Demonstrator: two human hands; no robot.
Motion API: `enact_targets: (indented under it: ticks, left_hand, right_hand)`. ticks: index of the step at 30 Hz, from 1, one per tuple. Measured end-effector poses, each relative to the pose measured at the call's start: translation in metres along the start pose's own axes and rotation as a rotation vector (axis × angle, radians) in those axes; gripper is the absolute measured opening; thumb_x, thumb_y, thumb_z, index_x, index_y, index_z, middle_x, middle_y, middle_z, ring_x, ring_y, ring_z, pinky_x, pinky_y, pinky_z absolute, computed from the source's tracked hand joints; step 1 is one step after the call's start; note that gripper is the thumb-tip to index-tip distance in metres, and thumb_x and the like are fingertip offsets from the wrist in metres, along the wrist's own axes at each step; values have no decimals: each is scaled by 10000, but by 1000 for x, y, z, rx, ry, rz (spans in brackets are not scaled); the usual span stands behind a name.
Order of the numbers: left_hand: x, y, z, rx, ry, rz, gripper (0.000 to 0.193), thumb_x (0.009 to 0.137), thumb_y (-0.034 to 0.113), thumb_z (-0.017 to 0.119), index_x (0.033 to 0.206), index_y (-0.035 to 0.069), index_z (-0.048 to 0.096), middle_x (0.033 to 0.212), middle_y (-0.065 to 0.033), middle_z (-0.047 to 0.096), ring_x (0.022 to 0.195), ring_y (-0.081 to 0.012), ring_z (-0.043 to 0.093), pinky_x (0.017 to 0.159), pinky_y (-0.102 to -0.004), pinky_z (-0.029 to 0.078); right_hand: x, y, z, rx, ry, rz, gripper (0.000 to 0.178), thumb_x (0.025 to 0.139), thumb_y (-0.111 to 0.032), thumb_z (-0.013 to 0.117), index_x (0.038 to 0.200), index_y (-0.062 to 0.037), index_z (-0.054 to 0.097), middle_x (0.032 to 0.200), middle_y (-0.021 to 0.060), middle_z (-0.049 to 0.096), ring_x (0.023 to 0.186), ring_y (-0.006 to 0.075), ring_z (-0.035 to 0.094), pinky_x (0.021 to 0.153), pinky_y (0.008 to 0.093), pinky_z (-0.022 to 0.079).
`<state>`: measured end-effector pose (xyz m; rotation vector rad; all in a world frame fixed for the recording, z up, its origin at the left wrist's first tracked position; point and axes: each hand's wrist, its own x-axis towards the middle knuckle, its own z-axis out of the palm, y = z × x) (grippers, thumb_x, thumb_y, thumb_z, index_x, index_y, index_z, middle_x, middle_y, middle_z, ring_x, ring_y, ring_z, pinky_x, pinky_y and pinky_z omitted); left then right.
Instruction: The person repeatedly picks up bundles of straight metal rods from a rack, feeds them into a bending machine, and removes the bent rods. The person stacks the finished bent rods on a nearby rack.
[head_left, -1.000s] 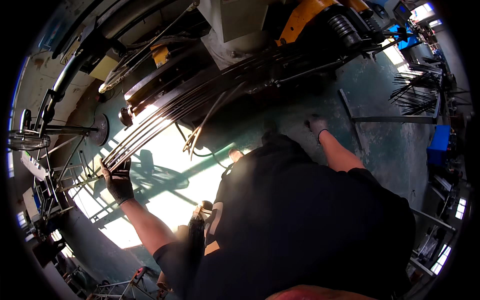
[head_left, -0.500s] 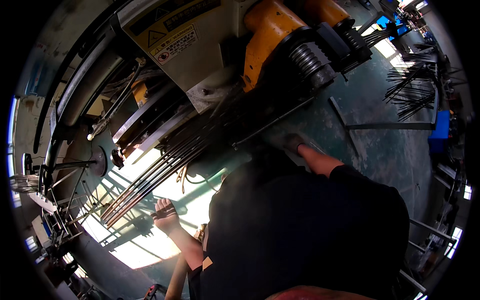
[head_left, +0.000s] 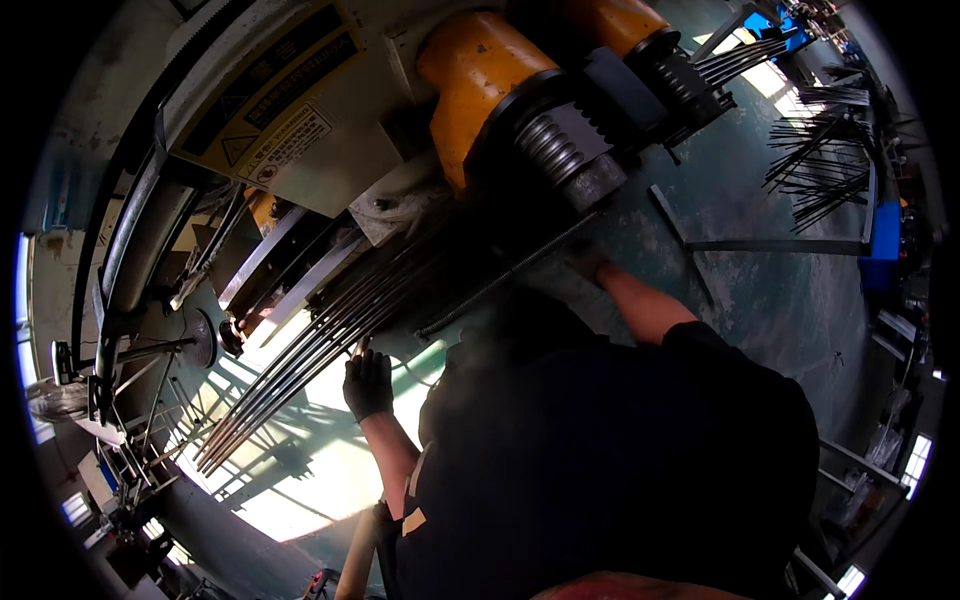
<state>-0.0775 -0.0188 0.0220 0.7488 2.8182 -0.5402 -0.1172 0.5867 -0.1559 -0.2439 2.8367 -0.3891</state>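
Several long thin metal rods (head_left: 290, 375) stick out side by side from under a large machine (head_left: 330, 160). Their reddish ends point down to the left. My left hand (head_left: 368, 385), in a dark glove, is raised beside the rods, its back towards me and its fingers stretched upward. Whether the fingertips touch a rod cannot be made out. My right hand (head_left: 590, 260) is in dark shadow near a thin bar (head_left: 510, 275) below the machine, its fingers lost in the dark.
Orange housings (head_left: 485, 75) and a thick coil spring (head_left: 550, 145) jut from the machine above my hands. A pile of dark rods (head_left: 825, 165) lies at the far right, near a metal frame (head_left: 780, 246). A round plate on a stand (head_left: 198, 338) is at left.
My left hand has moved up and right towards the rods and turned from palm to back. My right hand has risen slightly. The view has shifted, so the machine appears further left.
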Motion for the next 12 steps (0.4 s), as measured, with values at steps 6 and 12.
enact_targets:
  ticks: [6, 12]
  left_hand:
    - [14, -6, -2, 38, 203, 106, 82, 913, 107, 617, 932, 158, 678, 1036, -46, 660, 989, -225, 630, 885, -356, 510]
    - [21, 9, 12, -35, 422, 253, 181, 898, 130, 626, 1050, 143, 725, 1090, -69, 709, 1010, -248, 659, 932, -424, 516]
  right_hand:
    - [-85, -104, -68, 187, -220, 538, 322, 937, -330, 657, 1027, -60, 807, 1036, 168, 783, 1053, 340, 730, 1001, 450, 536]
    - [-184, -123, -53, 476, -132, 872, 456, 952, -463, 636, 1135, -91, 824, 1117, 151, 795, 1072, 275, 741, 1034, 418, 523]
